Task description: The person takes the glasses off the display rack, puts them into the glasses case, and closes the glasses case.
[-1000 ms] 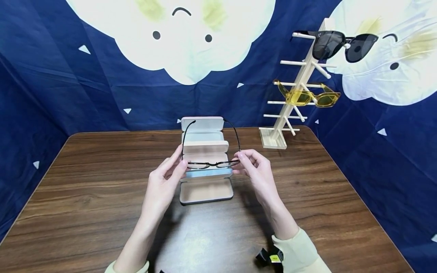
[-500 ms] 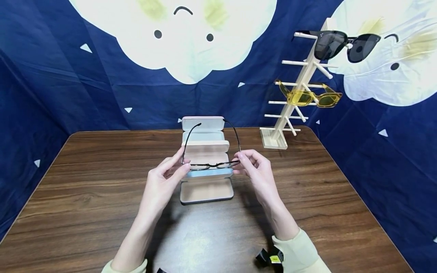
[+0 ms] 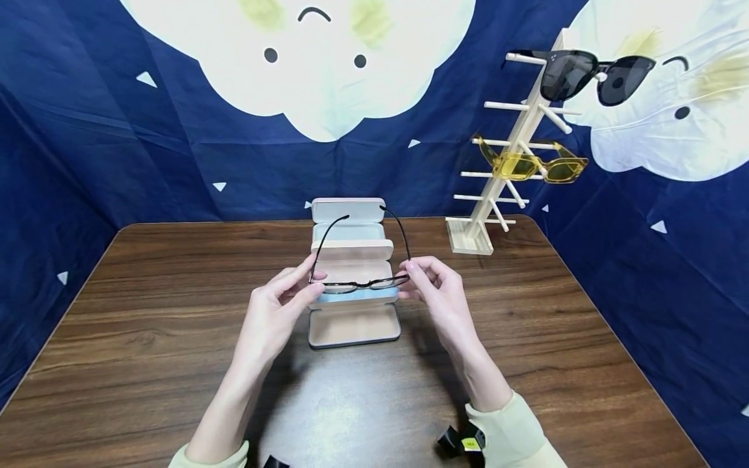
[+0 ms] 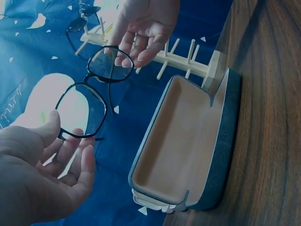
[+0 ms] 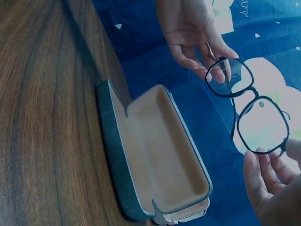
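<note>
Black-framed eyeglasses [image 3: 363, 285] with clear lenses are held up by both hands, temples extending away from the person. My left hand [image 3: 270, 315] pinches the left end of the frame near the hinge, between thumb and fingers. At the right end, my right hand [image 3: 435, 292] holds the frame the same way. Just below the glasses, an open glasses case [image 3: 354, 326] with a tan lining and a dark outer shell lies on the table. The left wrist view shows this case [image 4: 164, 141] beside the round lenses.
Behind the front case, more open cases in blue [image 3: 358, 297] and pale pink [image 3: 354, 250] form a row towards the curtain. A wooden display stand [image 3: 486, 195] at the back right bears black sunglasses [image 3: 597, 78] and yellow-framed sunglasses [image 3: 538, 168].
The left temple's tip has swung inward to the right. My left hand has shifted slightly left with its grip kept, and my right hand has barely moved.
</note>
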Tool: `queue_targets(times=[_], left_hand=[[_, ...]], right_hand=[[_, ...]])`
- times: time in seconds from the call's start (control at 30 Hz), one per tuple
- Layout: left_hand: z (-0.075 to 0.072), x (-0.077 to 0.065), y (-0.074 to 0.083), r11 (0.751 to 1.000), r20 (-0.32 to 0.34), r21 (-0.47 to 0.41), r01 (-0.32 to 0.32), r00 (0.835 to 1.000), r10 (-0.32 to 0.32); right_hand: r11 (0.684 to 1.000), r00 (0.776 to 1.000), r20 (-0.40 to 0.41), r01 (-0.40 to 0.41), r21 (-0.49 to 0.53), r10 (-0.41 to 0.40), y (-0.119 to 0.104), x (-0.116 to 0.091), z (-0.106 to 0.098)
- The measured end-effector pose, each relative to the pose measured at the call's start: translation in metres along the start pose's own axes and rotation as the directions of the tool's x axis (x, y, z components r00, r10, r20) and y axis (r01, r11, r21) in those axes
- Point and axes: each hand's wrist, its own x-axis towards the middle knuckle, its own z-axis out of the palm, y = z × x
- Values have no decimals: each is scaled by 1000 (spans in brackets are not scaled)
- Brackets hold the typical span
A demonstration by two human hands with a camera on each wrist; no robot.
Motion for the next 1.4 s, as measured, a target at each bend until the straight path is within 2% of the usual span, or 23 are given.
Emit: queue_targets(times=[0.13, 0.3, 0.43, 0.73, 1.3, 1.4], left_hand=[[0, 1, 0, 999, -22, -39, 2, 1000, -3], [0, 1, 1, 992, -50, -114, 53, 997, -59], [-1, 1, 1, 990, -56, -121, 79, 995, -86], [-1, 1, 2, 981, -71, -175, 89, 992, -103], [0, 1, 0, 986, -73, -159, 38, 996, -50], [1, 1, 0, 984, -76, -172, 44, 995, -58]], right_hand=[[1000, 1000, 4, -1, -2, 1, 0, 0, 0], [1000, 1000, 12, -2, -1, 2, 1, 0, 1], [1000, 1000, 20, 0, 0, 0, 1, 0, 1], [1000, 1000, 22, 1, -6, -1, 1, 0, 2], [999, 1000, 17, 15, -42, -14, 3, 1, 1], [998, 1000, 9, 15, -53, -14, 3, 1, 1]])
